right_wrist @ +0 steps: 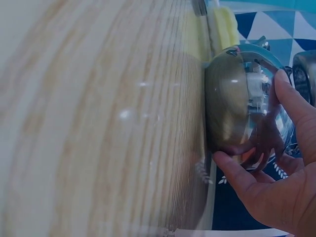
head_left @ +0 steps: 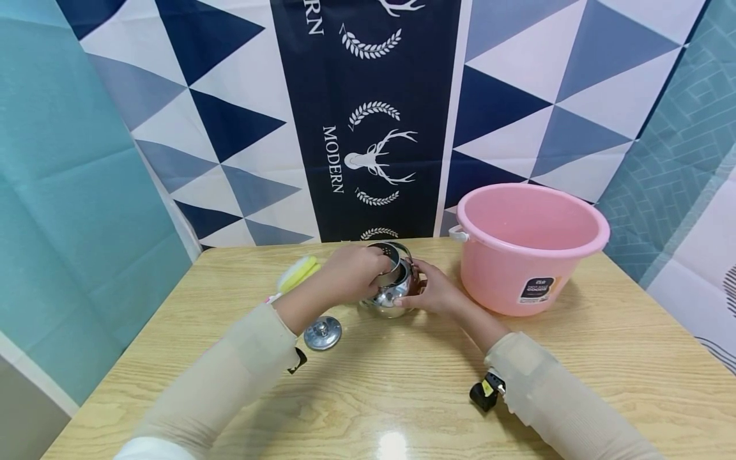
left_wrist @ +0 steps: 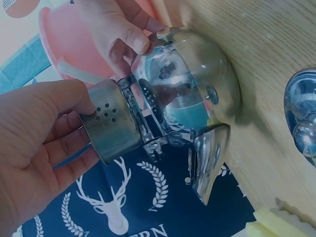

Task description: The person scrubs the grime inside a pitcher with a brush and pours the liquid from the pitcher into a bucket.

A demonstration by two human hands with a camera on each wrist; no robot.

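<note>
A shiny metal teapot point(head_left: 386, 303) stands on the table, its spout point(left_wrist: 211, 160) visible in the left wrist view. My left hand point(head_left: 358, 273) pinches a cylindrical metal tea strainer point(left_wrist: 112, 123) by its side, with small holes showing in its end. The strainer is at the teapot's mouth; how far it reaches inside is hard to tell. On the other side, my right hand point(head_left: 435, 291) grips the teapot's round body, thumb and fingers spread around it. A round metal lid with a knob point(head_left: 322, 333) lies on the table left of the teapot.
A pink bucket point(head_left: 531, 259) with a white handle stands to the right, close behind the right hand. A yellow and white sponge brush point(head_left: 299, 273) lies behind the left forearm. Patterned cloth point(head_left: 368, 160) hangs along the table's back edge.
</note>
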